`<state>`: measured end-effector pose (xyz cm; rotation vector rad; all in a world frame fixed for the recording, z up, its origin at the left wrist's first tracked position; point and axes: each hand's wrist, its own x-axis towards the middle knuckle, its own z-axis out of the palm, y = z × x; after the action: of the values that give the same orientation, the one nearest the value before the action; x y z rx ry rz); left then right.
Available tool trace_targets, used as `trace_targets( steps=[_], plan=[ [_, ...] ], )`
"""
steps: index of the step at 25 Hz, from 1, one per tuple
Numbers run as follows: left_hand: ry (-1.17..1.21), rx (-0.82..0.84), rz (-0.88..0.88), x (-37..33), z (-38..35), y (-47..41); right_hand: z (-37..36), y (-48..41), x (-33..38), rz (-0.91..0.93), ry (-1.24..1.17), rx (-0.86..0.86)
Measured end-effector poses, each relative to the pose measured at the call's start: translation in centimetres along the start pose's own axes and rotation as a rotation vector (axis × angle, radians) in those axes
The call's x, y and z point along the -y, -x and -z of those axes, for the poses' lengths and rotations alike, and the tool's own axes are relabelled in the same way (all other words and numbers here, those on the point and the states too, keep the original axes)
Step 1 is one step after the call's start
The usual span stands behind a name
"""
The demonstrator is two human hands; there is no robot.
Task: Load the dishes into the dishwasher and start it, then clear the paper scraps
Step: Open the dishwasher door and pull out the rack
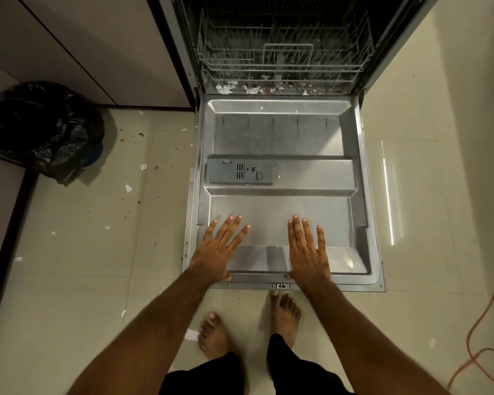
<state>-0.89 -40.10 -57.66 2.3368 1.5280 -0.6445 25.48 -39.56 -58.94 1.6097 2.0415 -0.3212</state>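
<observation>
The stainless steel dishwasher door (305, 138) is folded right down and lies flat above the pale tiled floor (97, 280). Its hinged end is at the dark opening of the machine and its free latch edge points straight back at the person's bare feet (214, 334). The person's left hand (216, 252) and right hand (307, 252) both rest palm down on the inner face of the door near that free edge. They lie apart from each other. The fingers (228, 226) are straight and spread wide, pointing toward the machine and holding nothing, and the thumbs lie by the door's front lip. Halfway up the door, toward its left side, sits the grey plastic detergent dispenser (240, 173) with its round knob. Beyond the hinge, the white wire lower rack (285, 61) sits inside the tub, and I see no dishes in it. White and brownish torn paper scraps (251, 88) are strewn along the threshold beneath its front edge. A few specks lie on the door itself. More white paper bits (128, 188) and brown crumbs are scattered over the floor to the left, between the door and a crumpled black plastic bin bag (44, 129) that stands against the pale cabinet fronts (83, 47). An orange cable (479, 337) snakes over the tiles on the far right.
</observation>
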Motion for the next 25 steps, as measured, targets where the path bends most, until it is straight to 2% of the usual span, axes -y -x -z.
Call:
trace_targets(
  steps=[4,10,15,19,25],
  plan=[
    [0.017,0.002,-0.014,-0.4,3.7,2.1,5.4,1.8,0.3,-0.009,-0.054,-0.007],
    [0.002,-0.099,-0.020,2.4,17.1,3.8,20.7,3.3,-1.5,-0.034,-0.109,-0.094],
    [0.034,-0.213,0.001,6.3,28.5,4.7,30.8,4.6,-2.3,-0.069,-0.200,-0.295],
    [0.074,-0.307,0.020,9.4,36.2,4.2,37.3,3.5,-2.8,-0.110,-0.329,-0.417],
    [0.089,-0.319,0.067,11.8,41.8,-0.5,42.3,-0.6,-5.1,-0.103,-0.387,-0.430]
  ],
)
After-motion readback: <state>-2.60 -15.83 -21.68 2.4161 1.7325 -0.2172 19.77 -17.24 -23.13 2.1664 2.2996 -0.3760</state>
